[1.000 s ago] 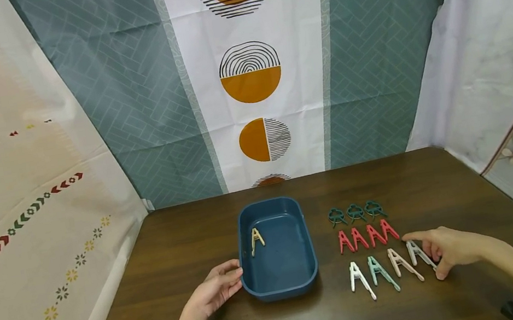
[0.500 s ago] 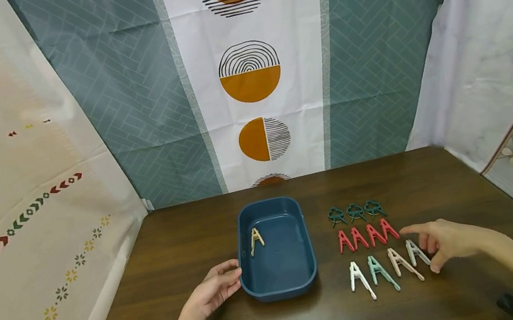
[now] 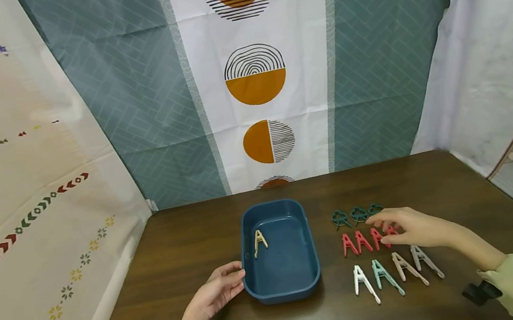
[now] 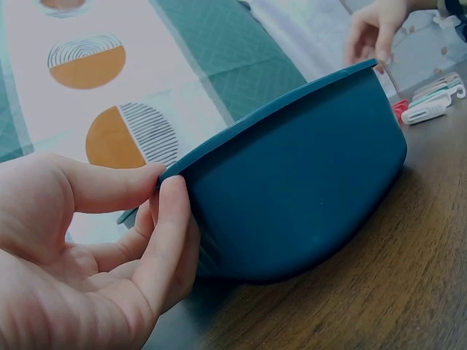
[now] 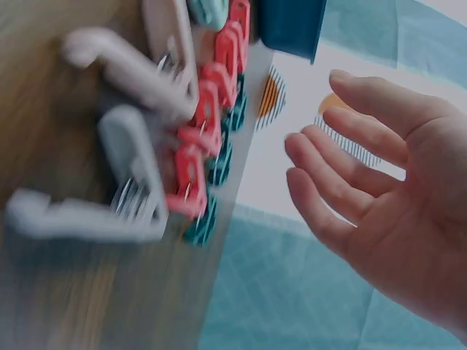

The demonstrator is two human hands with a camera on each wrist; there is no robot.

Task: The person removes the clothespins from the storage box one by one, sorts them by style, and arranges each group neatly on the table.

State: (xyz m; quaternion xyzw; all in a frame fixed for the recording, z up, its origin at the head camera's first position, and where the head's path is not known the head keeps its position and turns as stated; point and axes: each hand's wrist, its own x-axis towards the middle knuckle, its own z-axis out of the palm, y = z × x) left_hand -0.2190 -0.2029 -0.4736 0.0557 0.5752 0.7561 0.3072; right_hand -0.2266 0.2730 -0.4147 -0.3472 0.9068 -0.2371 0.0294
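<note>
My left hand [image 3: 216, 294] pinches the left rim of a dark blue tub [image 4: 292, 182], thumb above and fingers below. Inside the tub lies one beige clothespin [image 3: 256, 244]. My right hand [image 3: 418, 227] hovers over the right end of a row of red clothespins [image 5: 206, 109], fingers loosely bent and holding nothing; it partly covers that end in the head view. Behind them lie 3 dark green round-shaped clips [image 3: 359, 215]. In front, a row holds a white clothespin [image 3: 367, 286], a mint one [image 3: 390, 278], a beige one [image 3: 412, 269] and a greyish one [image 3: 430, 263].
Everything stands on a dark brown wooden table [image 3: 188, 236]. A patterned curtain [image 3: 374, 81] hangs behind its back edge. Printed cloths hang at the left [image 3: 115, 247] and right [image 3: 502, 106].
My right hand has moved left and away from me, from beside the greyish clothespin to above the red ones. The left hand keeps its hold on the tub. The head view has shifted slightly.
</note>
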